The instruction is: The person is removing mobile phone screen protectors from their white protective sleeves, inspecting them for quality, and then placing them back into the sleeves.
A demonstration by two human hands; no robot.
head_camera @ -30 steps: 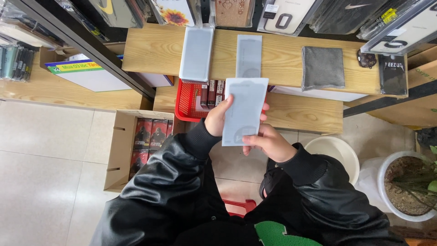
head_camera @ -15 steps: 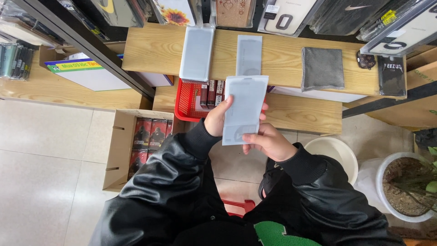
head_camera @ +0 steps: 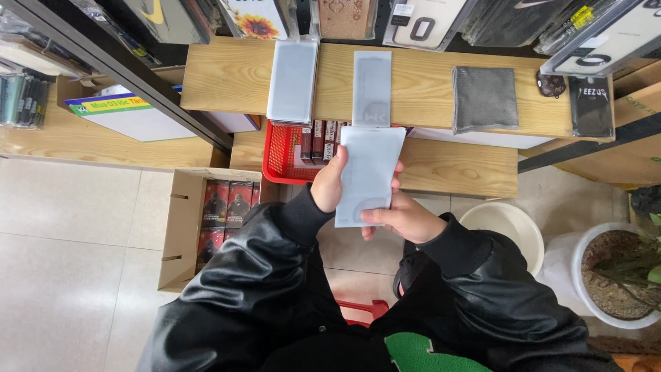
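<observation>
1. Left hand: grip closed along the left edge of a pale, flat rectangular sleeve; the fingers pass behind it and are hidden, the thumb side lying against its edge.
2. Right hand: grip closed on the sleeve's lower right corner, thumb pressed on the front face near the bottom.
3. Sleeve position: held upright in both hands, slightly tilted, in front of the chest and above the floor. Its top edge overlaps the lower wooden surface in the view; contact with that surface cannot be told.
4. Both arms wear black glossy jacket sleeves.
5. Upper wooden surface: two similar pale flat packets lie on it, a wider one to the left and a narrower one beside it, apart from each other. A grey cloth lies further right, and a small black packet at the right end.
6. A red basket holding dark boxes sits behind the left hand, at the lower surface's left end.
7. A cardboard box of red-and-black packs stands on the tiled floor to the left.
8. A white bucket and a potted plant stand to the right.
</observation>
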